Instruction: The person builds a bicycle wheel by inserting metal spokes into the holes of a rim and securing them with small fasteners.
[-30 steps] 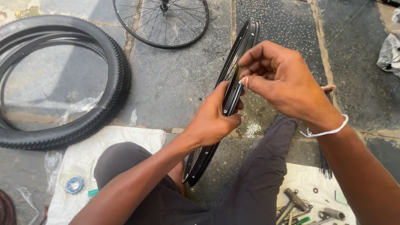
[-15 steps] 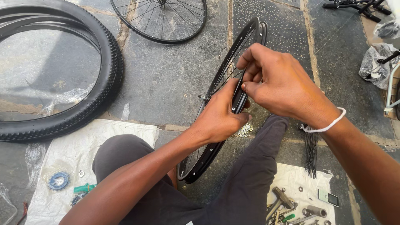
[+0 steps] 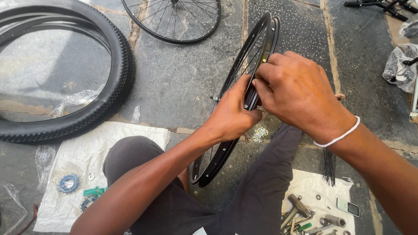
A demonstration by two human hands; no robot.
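**Both hands on black wheel rim, held upright between the knees**

Edges and room: the stone floor (image 3: 183,82) is open at 12 o'clock from the hands, up to a spoked wheel (image 3: 174,19) lying flat at the top edge. A large knobby tyre (image 3: 109,87) lies at 9 to 10 o'clock, well apart from the hands. At 7 o'clock a white plastic sheet (image 3: 113,143) carries a blue ring (image 3: 68,183) and small green parts. At 5 o'clock a second sheet (image 3: 311,185) carries metal tools (image 3: 300,209), with a bundle of black spokes (image 3: 329,165) just beside it. At 2 o'clock, a crumpled plastic bag (image 3: 398,65) near the frame's right edge.

Rim and fingers: the black wheel rim (image 3: 261,48) stands on edge, tilted, running from 12 o'clock down to 6 o'clock between the person's legs; its lower arc sits near the lap. The left hand (image 3: 233,115) wraps the rim from the 9 o'clock side, thumb up along the rim wall, fingers closed round it. The right hand (image 3: 296,93) comes from 3 o'clock, fingers curled and pressed together against the rim just above the left thumb, touching it. Possibly a small part is pinched under the right fingertips; hidden, cannot tell. A white band (image 3: 337,138) circles the right wrist.
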